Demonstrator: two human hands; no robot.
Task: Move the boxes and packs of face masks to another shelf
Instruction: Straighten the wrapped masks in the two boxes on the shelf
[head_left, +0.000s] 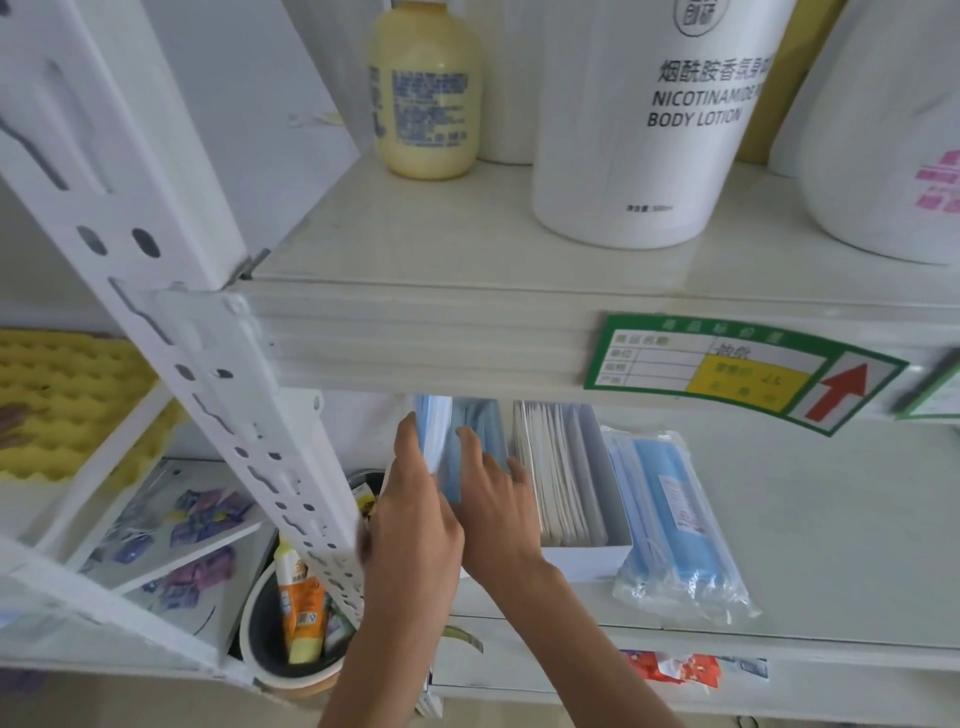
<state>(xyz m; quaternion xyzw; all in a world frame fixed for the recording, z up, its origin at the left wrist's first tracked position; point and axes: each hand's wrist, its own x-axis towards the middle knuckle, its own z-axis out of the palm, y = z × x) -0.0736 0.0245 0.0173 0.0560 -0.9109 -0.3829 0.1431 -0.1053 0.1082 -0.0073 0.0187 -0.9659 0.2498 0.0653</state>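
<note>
On the middle shelf (810, 519), under the upper shelf's edge, stands a blue pack of face masks (436, 436) on its side. My left hand (413, 519) grips its left face. My right hand (491, 499) rests fingers spread on the blue masks just right of it. A white open box (571, 478) of flat white packs sits to the right of my hands. Further right lies a clear bag of blue masks (670, 514). The backs of the packs are hidden under the upper shelf.
The upper shelf (441, 244) carries a yellow bottle (426, 88) and large white body lotion tubs (649, 119). A white perforated post (223, 374) slants at left. Below left are a bucket with tubes (296, 618), small sachets (197, 525) and yellow foam (62, 395). A green price label (727, 369) hangs on the shelf edge.
</note>
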